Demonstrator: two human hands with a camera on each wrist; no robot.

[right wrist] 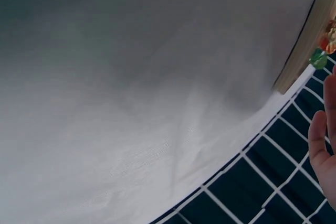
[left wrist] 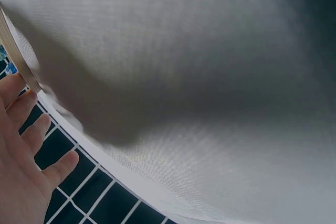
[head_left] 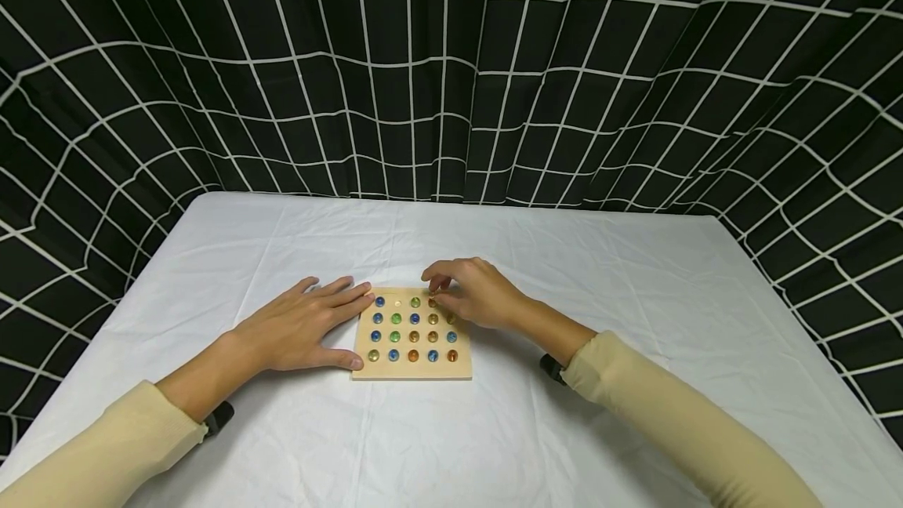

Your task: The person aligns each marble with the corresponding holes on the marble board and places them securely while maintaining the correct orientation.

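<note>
A square wooden board (head_left: 416, 372) lies on the table, with glass marbles in blue, green, amber and orange set in rows of hollows. My left hand (head_left: 303, 326) rests along its left side, fingers spread, fingertips at the far left corner and thumb at the near left one. Over the far right corner, my right hand (head_left: 480, 292) has thumb and index finger pinching at an amber marble (head_left: 433, 302) in the back row. A pale spot (head_left: 398, 303) shows in that row. The right wrist view catches the board's edge (right wrist: 307, 38) and a green marble (right wrist: 318, 59).
White cloth (head_left: 635, 320) with light creases covers the table. Behind it and at both sides hangs a black curtain (head_left: 423, 85) with a white grid. Each wrist wears a dark band-mounted device, seen at the left (head_left: 219, 417) and right (head_left: 552, 368) cuffs.
</note>
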